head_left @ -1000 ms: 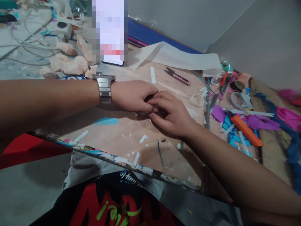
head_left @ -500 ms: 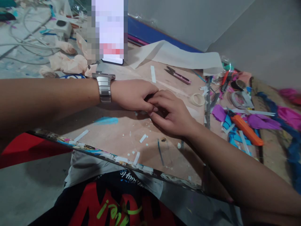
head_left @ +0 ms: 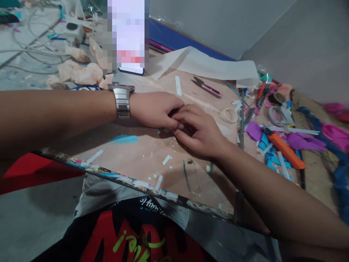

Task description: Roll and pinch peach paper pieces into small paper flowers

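Note:
My left hand (head_left: 154, 109), with a silver metal watch (head_left: 122, 102) on its wrist, rests low over the brown tabletop (head_left: 152, 153). My right hand (head_left: 204, 129) meets it from the other side, and the fingertips of both touch. The fingers of each are curled inward. Anything between them is hidden. Beyond the hands lie a white strip (head_left: 178, 86) and thread snips (head_left: 208, 87) with a pinkish handle. To the right of my right hand stands a pale ring (head_left: 229, 115), like a nearly used-up tape roll.
A lit phone (head_left: 132, 69), its screen blurred, stands at the back beside a curled white paper sheet (head_left: 212, 65). Peach crumpled pieces (head_left: 79, 72) and cables lie at left. An orange utility knife (head_left: 286, 147) lies among coloured scraps at right. Small white scraps dot the near edge.
Both hands keep the same pose, fingertips together. Only a slight shift of the camera shows.

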The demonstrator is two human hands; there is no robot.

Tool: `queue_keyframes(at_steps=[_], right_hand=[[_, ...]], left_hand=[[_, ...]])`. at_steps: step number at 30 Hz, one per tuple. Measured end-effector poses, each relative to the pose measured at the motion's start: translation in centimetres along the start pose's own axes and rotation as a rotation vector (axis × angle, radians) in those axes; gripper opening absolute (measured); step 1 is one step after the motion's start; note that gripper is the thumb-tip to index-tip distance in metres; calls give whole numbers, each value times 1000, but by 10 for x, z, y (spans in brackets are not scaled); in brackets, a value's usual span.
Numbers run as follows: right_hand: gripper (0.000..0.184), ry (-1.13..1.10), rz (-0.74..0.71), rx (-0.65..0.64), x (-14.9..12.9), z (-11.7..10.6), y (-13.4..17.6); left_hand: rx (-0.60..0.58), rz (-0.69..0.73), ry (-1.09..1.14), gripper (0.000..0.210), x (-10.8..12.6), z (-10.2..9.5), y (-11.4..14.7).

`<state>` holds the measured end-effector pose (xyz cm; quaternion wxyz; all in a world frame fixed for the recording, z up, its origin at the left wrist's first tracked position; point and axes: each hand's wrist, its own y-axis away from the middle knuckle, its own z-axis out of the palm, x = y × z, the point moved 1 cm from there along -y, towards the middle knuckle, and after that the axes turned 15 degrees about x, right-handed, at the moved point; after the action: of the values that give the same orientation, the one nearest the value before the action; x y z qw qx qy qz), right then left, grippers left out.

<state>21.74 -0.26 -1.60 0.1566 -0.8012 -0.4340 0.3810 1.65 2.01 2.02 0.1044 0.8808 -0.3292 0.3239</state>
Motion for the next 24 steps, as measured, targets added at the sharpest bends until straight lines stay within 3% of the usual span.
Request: queue_keyframes(at_steps=[24], right_hand=[[25, 7, -27, 6, 0, 0, 0]], left_hand=[[9, 25, 20, 21, -3, 2, -2]])
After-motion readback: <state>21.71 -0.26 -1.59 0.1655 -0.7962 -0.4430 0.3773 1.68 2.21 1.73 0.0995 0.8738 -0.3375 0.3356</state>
